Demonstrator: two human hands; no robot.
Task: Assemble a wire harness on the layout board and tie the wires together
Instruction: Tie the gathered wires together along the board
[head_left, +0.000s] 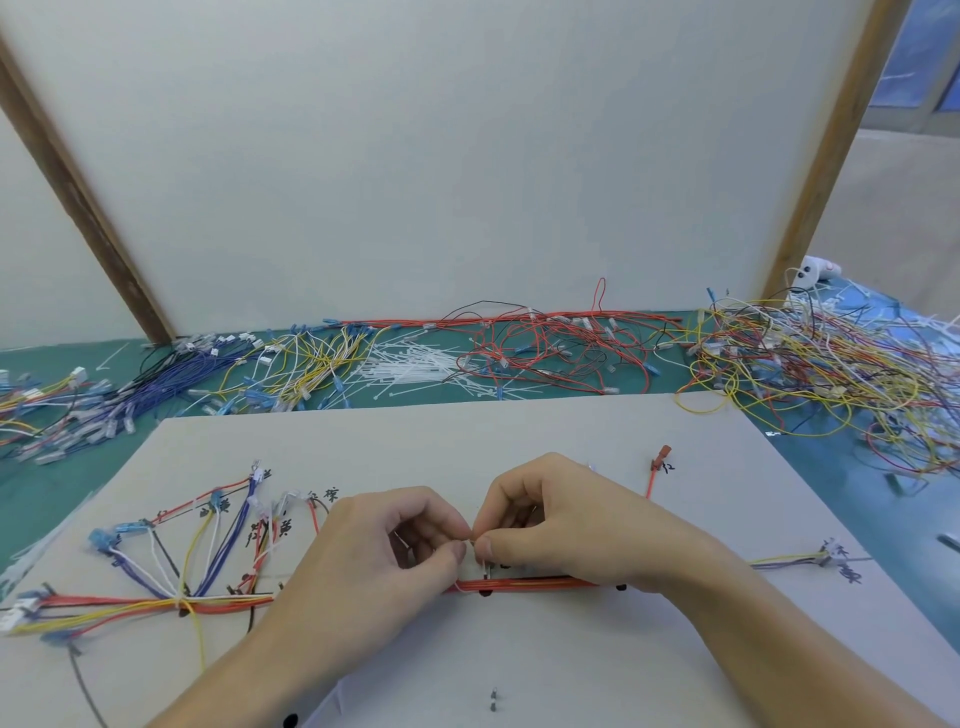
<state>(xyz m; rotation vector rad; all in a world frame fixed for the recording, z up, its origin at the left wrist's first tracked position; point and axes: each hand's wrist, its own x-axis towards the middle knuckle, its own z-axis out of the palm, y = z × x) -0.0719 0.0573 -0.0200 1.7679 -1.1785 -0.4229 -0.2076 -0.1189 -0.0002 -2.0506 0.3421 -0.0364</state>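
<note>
We have the cable tie (474, 558) pinched between both hands just above the wire bundle (519, 584), which runs left to right along the near part of the board (519, 436). Left hand (395, 545) and right hand (550, 514) meet fingertip to fingertip, the tie's loop dropping down around the wires.

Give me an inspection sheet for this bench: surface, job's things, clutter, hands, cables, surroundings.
Surface: pale layout board with handwritten marks, lying on a green mat.
Job's things: red wire bundle along the board; white cable tie looped at it.
Clutter: loose cable ties piled behind the board.
Hands: left hand and right hand both pinch the tie.
Cables: spare wires tangled at right.
Surroundings: white panel with wooden frame.
</note>
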